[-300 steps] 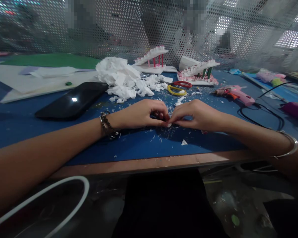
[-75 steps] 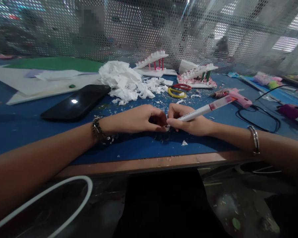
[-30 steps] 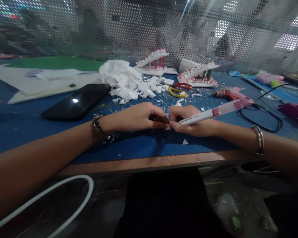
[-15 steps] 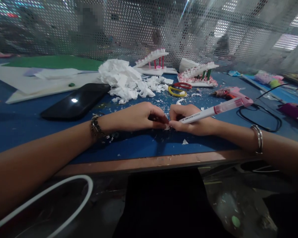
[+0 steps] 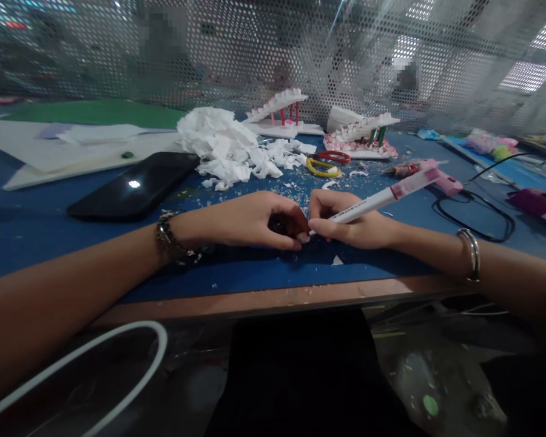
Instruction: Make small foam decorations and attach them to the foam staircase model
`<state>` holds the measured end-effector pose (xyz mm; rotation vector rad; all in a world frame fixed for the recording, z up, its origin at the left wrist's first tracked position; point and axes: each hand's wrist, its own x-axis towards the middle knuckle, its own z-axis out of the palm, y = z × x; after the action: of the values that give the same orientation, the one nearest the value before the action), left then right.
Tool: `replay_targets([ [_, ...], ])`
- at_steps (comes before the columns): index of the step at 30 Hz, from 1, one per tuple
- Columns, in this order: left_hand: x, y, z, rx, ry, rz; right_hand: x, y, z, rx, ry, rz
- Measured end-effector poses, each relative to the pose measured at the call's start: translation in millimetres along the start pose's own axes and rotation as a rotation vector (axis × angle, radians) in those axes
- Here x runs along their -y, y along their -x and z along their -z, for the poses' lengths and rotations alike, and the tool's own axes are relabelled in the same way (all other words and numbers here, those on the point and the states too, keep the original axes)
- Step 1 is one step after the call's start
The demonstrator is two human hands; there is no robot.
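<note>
My right hand (image 5: 352,223) is closed around a white marker pen (image 5: 368,205) with a clear and pink back end. The pen slants, its tip low and pointing left towards my other hand. In the fingertips of my left hand (image 5: 259,221) is a small whitish piece (image 5: 303,238), mostly covered by the fingers. Both hands rest low over the blue tabletop (image 5: 255,273), close together near its front edge. White scraps lie around them, one a small triangular scrap (image 5: 337,260) just in front of my right hand.
Behind my left hand are a black phone (image 5: 136,185) and a heap of white scraps (image 5: 222,142). Yellow-handled and red-handled scissors (image 5: 323,167) lie beyond my hands. Two small stair models (image 5: 279,109) stand farther back. At right are a pink glue gun (image 5: 446,181) and black cable (image 5: 475,224).
The pen has tipped slightly, its back end moving left, and its tip now shows by the small piece. My left thumb has shifted lower and left, away from the piece.
</note>
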<state>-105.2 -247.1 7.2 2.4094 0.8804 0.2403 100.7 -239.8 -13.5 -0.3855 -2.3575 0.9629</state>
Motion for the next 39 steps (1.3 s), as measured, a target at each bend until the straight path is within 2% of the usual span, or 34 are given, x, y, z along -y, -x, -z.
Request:
replay_targets([
  [8,2.1,-0.2,0.6,-0.002,0.043,-0.048,0.7,-0.4,0.0,0.051,-0.023,0.045],
  [14,2.2,-0.6,-1.2,-0.03,-0.004,-0.074,-2.0,-1.1,-5.1,0.002,-0.117,0.018],
  [20,2.3,0.0,-0.7,-0.02,0.022,-0.081,-3.2,-0.9,-4.1,-0.018,-0.015,0.017],
  [25,2.2,-1.0,-1.8,-0.032,-0.002,-0.082,-4.2,-0.7,-5.5,-0.043,-0.111,0.016],
  [39,1.6,-1.0,-2.1,-0.018,0.009,-0.072,-3.6,-1.5,-5.9,-0.008,-0.045,0.049],
])
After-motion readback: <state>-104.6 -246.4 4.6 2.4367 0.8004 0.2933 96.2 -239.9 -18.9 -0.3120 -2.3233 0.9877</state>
